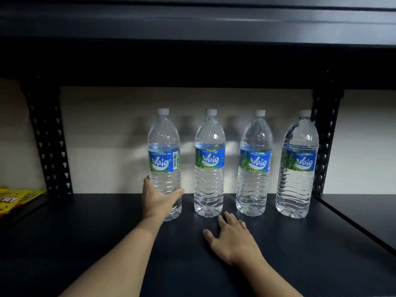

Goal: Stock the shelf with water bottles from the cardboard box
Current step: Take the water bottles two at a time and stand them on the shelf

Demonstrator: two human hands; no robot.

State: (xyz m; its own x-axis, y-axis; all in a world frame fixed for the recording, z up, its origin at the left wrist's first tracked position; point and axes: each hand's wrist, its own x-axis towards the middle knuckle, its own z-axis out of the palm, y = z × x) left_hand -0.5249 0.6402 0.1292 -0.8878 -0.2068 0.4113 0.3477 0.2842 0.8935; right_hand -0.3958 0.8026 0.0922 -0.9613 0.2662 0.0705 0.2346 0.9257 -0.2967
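Shelf [85,254] comes first: a dark, deep board with an upper shelf [192,28] close overhead (clearance above the caps looks modest but enough). Two black perforated posts [48,142] stand at the back, one towards each end. The right post is just behind the fourth bottle [297,146], so the row looks closed off on that side.

Four bottles [209,163] stand upright in an even row near the back wall, none touching its neighbour. The left hand [159,199] is wrapped round the lower body of the leftmost bottle [165,146], whose base is on the shelf. I judge it is being set down or squared into line. The right hand [232,239] lies flat on the shelf with fingers spread, holding nothing, just in front of the second and third bottles.

So four are in place. There is free room left of the row and all along the front. The box is out of view, so I cannot tell how many bottles are left.

Yellow packets [15,200] lie at the far left, well apart from the bottles and not in the way.
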